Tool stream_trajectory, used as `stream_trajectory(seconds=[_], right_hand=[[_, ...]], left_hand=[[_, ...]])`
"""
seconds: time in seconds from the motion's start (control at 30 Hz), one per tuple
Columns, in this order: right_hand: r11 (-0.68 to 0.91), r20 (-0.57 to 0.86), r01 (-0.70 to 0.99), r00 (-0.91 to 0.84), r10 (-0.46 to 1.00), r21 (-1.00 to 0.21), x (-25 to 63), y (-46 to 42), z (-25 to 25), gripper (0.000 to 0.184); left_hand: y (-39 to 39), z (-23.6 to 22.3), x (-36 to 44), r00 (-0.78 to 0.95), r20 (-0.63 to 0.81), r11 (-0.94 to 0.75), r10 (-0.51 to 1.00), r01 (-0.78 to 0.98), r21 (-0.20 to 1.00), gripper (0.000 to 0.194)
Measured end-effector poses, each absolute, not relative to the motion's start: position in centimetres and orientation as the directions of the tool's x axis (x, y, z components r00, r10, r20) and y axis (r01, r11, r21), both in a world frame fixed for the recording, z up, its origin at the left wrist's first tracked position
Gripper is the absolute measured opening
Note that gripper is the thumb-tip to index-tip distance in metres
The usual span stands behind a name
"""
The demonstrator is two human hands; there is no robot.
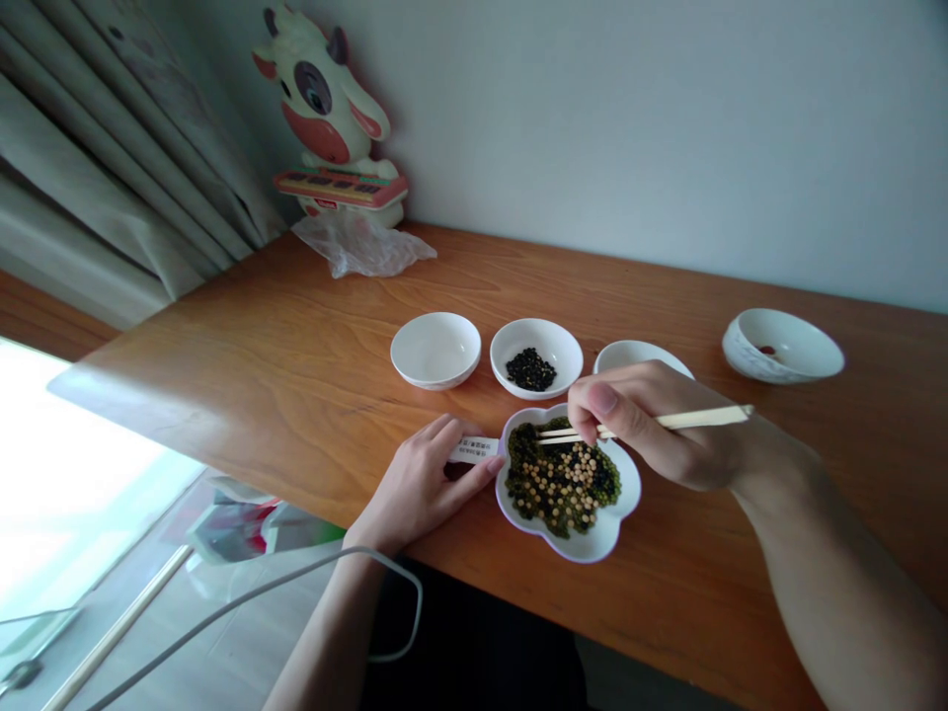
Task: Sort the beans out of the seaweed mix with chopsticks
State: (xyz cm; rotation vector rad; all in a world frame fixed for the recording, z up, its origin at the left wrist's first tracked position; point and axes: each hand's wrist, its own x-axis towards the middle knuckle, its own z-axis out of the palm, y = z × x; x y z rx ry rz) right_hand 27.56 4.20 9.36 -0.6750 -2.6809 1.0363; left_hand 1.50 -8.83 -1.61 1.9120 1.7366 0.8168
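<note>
A flower-shaped dish (611,538) with a pale purple rim sits near the table's front edge. Mixed green, black and tan beans (555,484) lie in it. My right hand (659,425) is closed round a pair of wooden chopsticks (703,419), whose tips reach into the beans at the dish's upper left. Whether a bean is between the tips is too small to tell. At the dish's left side, my left hand (426,479) has thumb and fingers round a white printed label strip (474,450), the thumb tip against the dish's rim.
Behind the dish stand a white bowl (435,341), a bowl (567,341) of black beans (531,370), and another bowl (641,353) partly hidden by my right hand. A larger bowl (785,360) stands right. A cow toy (333,118), plastic bag (362,247) and cable (296,575) also show.
</note>
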Motion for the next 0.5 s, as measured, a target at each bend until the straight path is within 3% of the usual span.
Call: stream_trajectory(seconds=[0.5], right_hand=[[0.662, 0.031, 0.324, -0.885, 0.464, -0.675, 27.7, 4.19, 9.3, 0.059]], left_hand=[[-8.8, -1.49, 1.53, 0.048, 0.135, -0.126, 0.99, 0.738, 0.663, 0.034]])
